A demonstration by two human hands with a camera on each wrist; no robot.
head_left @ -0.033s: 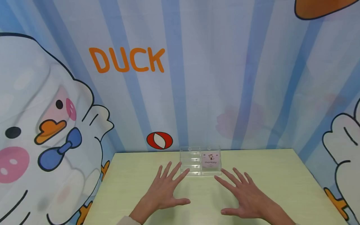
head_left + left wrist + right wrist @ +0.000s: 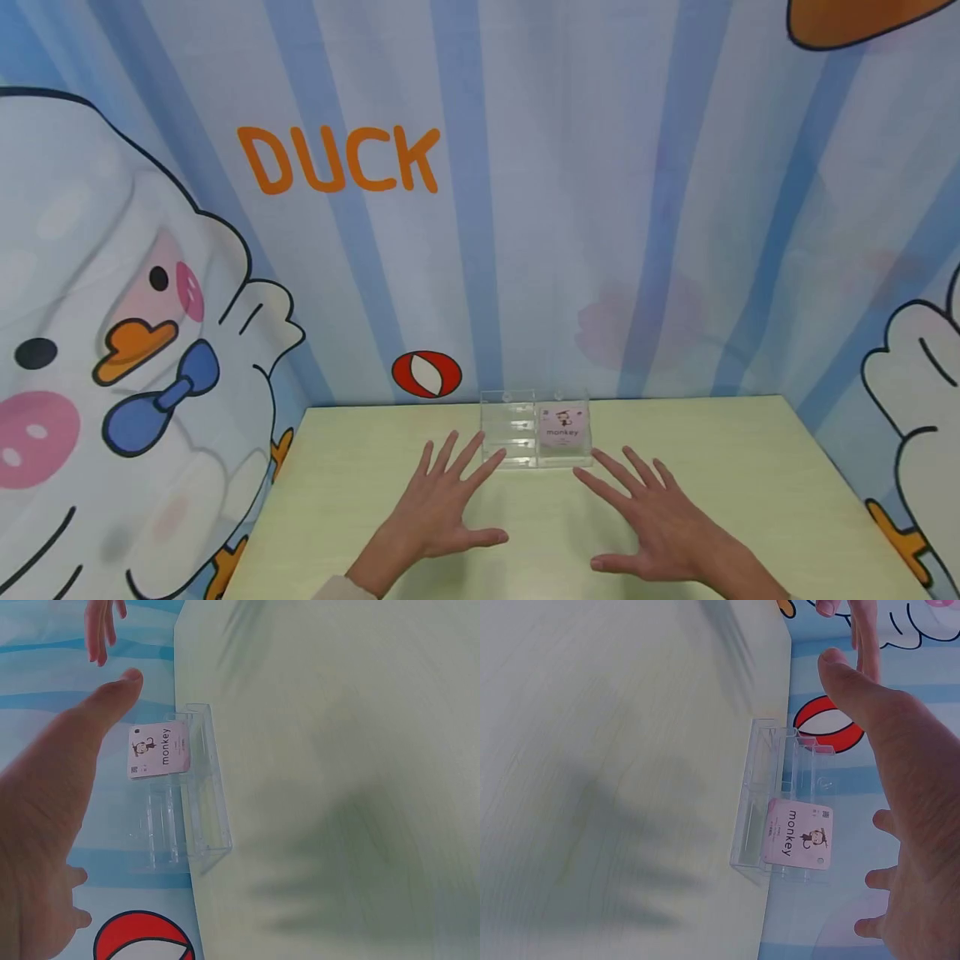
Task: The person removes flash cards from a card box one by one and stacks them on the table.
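Observation:
My left hand (image 2: 442, 508) hovers over the table with its fingers spread, holding nothing. Mirroring it, my right hand (image 2: 660, 525) hangs above the table on the other side, fingers apart and nothing held. Between and beyond the fingertips stands a clear plastic tiered rack (image 2: 508, 433) near the table's back edge, divided into two columns. A pink card printed "monkey" (image 2: 562, 427) stands in its right column, while the left column's steps hold no card. Both wrist views show the card too, upright in the clear rack (image 2: 750, 825).
The pale table (image 2: 360, 467) ends at a blue striped curtain (image 2: 555, 208) right behind the rack. Cartoon ducks (image 2: 67, 250) are printed on the cloth at the left and right. Shadows of the hands fall on the tabletop.

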